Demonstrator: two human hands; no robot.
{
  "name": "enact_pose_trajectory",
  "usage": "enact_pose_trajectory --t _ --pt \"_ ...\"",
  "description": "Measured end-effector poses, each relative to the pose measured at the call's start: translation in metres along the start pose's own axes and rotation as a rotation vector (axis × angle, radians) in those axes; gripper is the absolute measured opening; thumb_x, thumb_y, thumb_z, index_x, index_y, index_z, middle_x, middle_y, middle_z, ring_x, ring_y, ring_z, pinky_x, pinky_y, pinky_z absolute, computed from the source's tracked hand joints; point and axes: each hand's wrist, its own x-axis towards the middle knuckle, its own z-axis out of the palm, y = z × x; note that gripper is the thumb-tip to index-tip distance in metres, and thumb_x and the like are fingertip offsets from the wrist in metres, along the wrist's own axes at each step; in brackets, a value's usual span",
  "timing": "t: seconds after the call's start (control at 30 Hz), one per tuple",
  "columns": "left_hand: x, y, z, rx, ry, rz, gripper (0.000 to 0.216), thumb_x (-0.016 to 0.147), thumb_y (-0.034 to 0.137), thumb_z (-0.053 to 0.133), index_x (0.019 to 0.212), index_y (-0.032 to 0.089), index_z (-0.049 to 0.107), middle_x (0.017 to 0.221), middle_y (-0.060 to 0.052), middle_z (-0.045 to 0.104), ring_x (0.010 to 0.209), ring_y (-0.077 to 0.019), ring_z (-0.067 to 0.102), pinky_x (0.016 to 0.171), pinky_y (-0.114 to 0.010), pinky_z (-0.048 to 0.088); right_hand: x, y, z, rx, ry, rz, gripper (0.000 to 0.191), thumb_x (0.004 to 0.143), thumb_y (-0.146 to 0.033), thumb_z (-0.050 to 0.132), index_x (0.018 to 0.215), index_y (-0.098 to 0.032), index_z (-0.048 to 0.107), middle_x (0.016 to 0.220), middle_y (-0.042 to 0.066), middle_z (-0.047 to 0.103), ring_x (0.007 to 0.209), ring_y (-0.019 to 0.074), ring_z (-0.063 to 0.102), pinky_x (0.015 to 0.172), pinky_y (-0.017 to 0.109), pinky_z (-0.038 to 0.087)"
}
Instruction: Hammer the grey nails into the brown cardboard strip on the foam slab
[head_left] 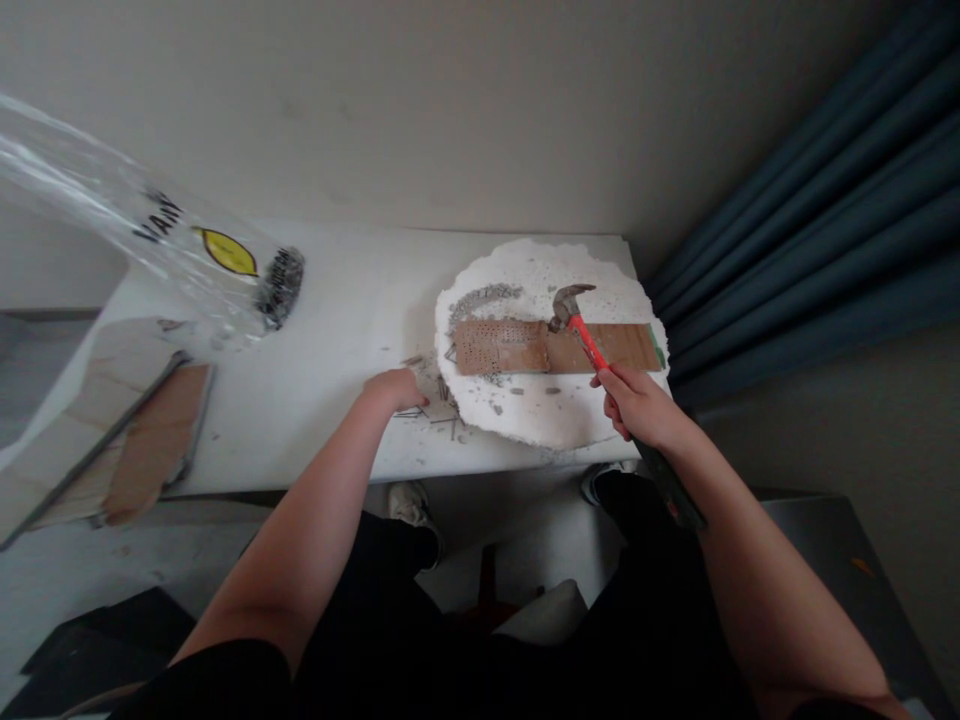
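Note:
My right hand [636,402] is wrapped round the handle of a claw hammer [589,345]. The red handle has a dark lower end, and the steel head hangs over a wooden board [615,348]. Many small holes or nail heads dot the board's left part. Beneath it lies a round white slab with ragged edges [525,425], strewn with grey bits. My left hand [391,390] is low over the table, left of the slab, its fingers curled down among loose nails [448,420]. What its fingertips pinch, if anything, is hidden.
A clear plastic bag [172,240] with dark nail-like pieces at its bottom stands on the white table [337,300]. Brown board pieces [157,445] and a long dark bar [105,440] lie at the left edge. A blue curtain [825,200] hangs at right.

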Motion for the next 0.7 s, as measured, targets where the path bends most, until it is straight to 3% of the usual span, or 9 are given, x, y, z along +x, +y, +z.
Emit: enact_pose_trajectory --t 0.1,0.4,0.7 --pt "-0.004 0.003 -0.002 0.108 -0.119 -0.051 0.061 0.066 0.043 0.077 0.118 0.012 0.075 0.124 -0.028 0.072 0.115 -0.0449 0.068 0.090 -0.048 0.056 0.000 0.001 0.000 -0.007 -0.002 -0.007 0.024 0.105 -0.041 0.043 0.097 -0.021 0.053 0.051 -0.008 0.043 0.032 0.0097 0.040 0.032 0.021 0.028" --pt "-0.013 0.007 -0.002 0.171 -0.054 -0.127 0.063 0.070 0.049 0.073 0.124 0.017 0.073 0.127 -0.022 0.073 0.114 -0.0396 0.070 0.084 -0.041 0.058 0.003 0.003 0.001 -0.035 -0.010 -0.003 0.023 0.105 -0.041 0.042 0.096 -0.021 0.052 0.052 -0.009 0.042 0.033 0.0098 0.040 0.031 0.021 0.030" --pt "-0.020 0.014 -0.002 0.127 -0.033 -0.106 0.051 0.074 0.034 0.065 0.120 0.015 0.074 0.122 -0.023 0.074 0.111 -0.0393 0.071 0.080 -0.040 0.057 0.002 0.002 0.002 -0.034 -0.011 -0.012 0.024 0.105 -0.042 0.044 0.095 -0.021 0.052 0.053 -0.008 0.043 0.033 0.0097 0.041 0.031 0.021 0.030"
